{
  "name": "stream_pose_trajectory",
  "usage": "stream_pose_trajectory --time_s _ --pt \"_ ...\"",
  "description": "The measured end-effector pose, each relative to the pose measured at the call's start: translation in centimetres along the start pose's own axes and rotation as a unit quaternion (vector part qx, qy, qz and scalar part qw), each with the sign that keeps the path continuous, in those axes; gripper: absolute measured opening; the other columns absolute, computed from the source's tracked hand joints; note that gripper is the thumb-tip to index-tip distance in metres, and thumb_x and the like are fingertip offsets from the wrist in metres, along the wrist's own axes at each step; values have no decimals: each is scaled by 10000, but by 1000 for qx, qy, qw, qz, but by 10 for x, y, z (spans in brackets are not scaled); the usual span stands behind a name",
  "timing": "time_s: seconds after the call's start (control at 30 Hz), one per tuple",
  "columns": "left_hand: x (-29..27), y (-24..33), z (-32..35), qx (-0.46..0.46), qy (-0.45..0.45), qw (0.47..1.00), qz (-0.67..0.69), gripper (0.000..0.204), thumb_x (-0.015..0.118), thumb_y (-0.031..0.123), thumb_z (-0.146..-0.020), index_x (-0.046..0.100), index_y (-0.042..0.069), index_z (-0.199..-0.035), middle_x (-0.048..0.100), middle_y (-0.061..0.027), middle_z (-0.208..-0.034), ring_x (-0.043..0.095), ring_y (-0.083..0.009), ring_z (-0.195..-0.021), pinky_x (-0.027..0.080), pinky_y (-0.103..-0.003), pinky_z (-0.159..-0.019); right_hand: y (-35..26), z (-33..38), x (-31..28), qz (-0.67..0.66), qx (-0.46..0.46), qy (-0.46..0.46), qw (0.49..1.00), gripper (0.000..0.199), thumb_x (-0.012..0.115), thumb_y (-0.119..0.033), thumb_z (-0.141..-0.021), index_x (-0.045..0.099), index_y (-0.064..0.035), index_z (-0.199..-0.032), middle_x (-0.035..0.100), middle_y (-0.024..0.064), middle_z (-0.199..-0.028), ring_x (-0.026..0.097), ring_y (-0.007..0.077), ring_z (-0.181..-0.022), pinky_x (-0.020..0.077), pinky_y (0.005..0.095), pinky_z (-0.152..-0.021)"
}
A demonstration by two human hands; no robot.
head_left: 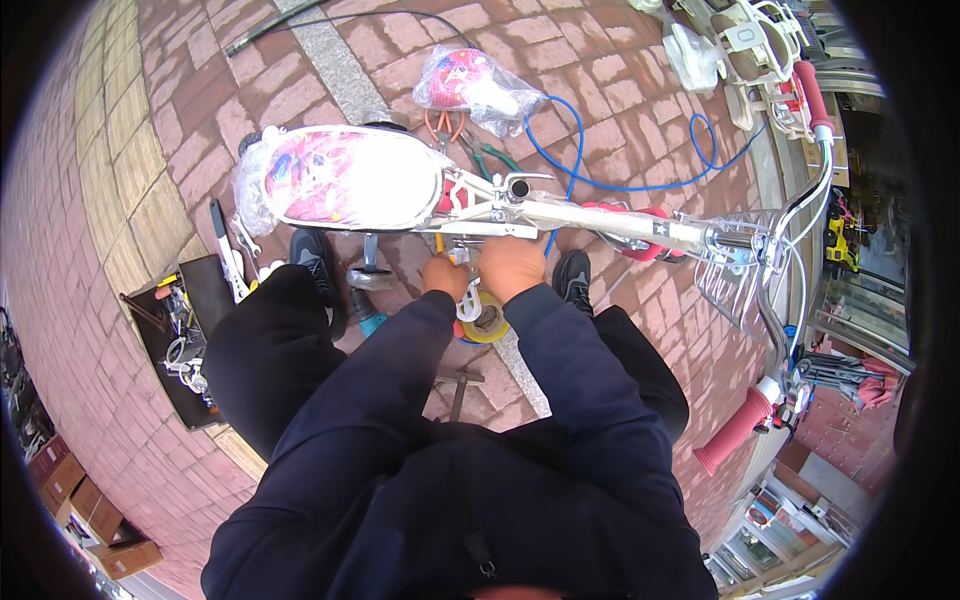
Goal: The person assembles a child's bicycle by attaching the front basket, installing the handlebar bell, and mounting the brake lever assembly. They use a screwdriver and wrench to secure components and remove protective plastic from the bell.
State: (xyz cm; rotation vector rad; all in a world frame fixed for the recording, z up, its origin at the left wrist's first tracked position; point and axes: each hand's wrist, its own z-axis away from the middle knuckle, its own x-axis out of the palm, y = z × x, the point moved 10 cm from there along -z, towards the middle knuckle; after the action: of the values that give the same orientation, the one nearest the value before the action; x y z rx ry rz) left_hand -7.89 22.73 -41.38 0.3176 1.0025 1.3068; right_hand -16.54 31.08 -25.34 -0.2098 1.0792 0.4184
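Observation:
A white child's bicycle [590,218] stands across in front of me, its handlebar to the right. Below the frame tube, near the crank area, my left hand [443,277] is closed, fingers mostly hidden from above. Close beside it on the right, my right hand [511,266] is also closed, knuckles up, against the lower edge of the frame. What either hand grips is hidden. Just under and between them shows a white pedal-like part [469,301]. A yellow roll of tape [487,322] lies on the ground below my hands.
A plastic-wrapped saddle [470,85], green-handled pliers [490,154] and a blue hose [640,187] lie beyond the bicycle. On the left is an open toolbox [207,300] with tools. A wire basket [735,270] and pink grips [735,430] are on the right. Cartons [92,510] stand lower left.

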Motion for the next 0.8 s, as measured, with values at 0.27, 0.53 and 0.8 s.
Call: stream_pose_trajectory --time_s 0.27,0.53,0.8 --pt "13 1 0 43 -42 997 -46 363 745 256 -880 740 -59 -1062 738 -327 -1067 714 -473 -1066 566 -526 -917 -42 -15 19 32 1 -32 999 209 669 -224 -899 854 -141 -950 820 78 -949 803 278 -877 605 423 -684" --pt "25 -6 9 30 -23 998 -48 352 736 257 -882 745 -58 -1039 741 -322 -1051 715 -474 -1060 568 -528 -912 -87 -50 57 63 81 -197 975 219 661 -209 -930 851 -145 -1019 821 27 -1038 800 262 -974 605 390 -744" --pt "42 -25 -14 1 -2 1000 -26 342 726 258 -883 750 -57 -1015 743 -318 -1036 715 -476 -1053 569 -530 -907 -37 -21 16 -7 34 -59 998 228 655 -215 -911 845 -125 -1000 815 90 -981 796 302 -923 610 436 -724"
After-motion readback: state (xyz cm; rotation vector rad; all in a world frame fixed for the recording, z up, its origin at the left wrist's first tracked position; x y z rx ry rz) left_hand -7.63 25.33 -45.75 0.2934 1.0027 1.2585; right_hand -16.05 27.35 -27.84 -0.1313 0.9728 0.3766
